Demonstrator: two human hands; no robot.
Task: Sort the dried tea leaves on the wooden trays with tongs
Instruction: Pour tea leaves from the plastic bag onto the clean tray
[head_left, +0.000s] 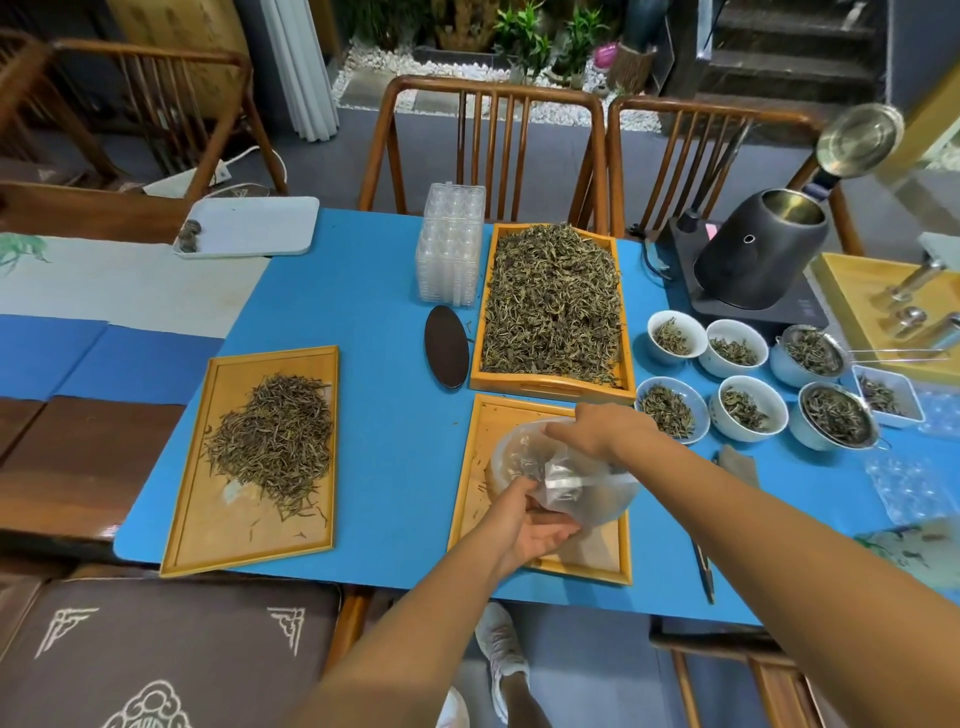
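Surface (395, 415): blue mat over a table, carrying every item below.

Far tray (554, 387): wooden, handled, long axis running away from the person, heaped edge to edge with dried tea leaves (553, 301). It sits directly beyond the near tray, the two almost touching.

Left tray (197, 519): wooden, long axis likewise pointing away, slightly skewed. It holds a smaller mound of leaves (275, 436) in its far half; well apart from both hands, off to the left.

Near tray (470, 499): wooden, directly under the hands, mostly bare with a few stray leaves along its left edge.

Plastic bag (592, 488): clear, crumpled, held above the near tray. Contents hard to make out.

Left hand (535, 519): palm up, fingers curled into the bag's lower folds, grasping it from beneath.

Right hand (597, 428): reaching across from the right, pinching the bag's upper edge.

Bowls (748, 408): white, clustered right of the trays, each with a little tea.

Tongs (704, 564): a thin dark implement on the surface just right of the near tray, long axis pointing away from the person; probably the tongs, though too slim to confirm. It lies nearest the right forearm, so the right hand looks the likelier to pick it up once the bag is set down. Sorting has not begun.
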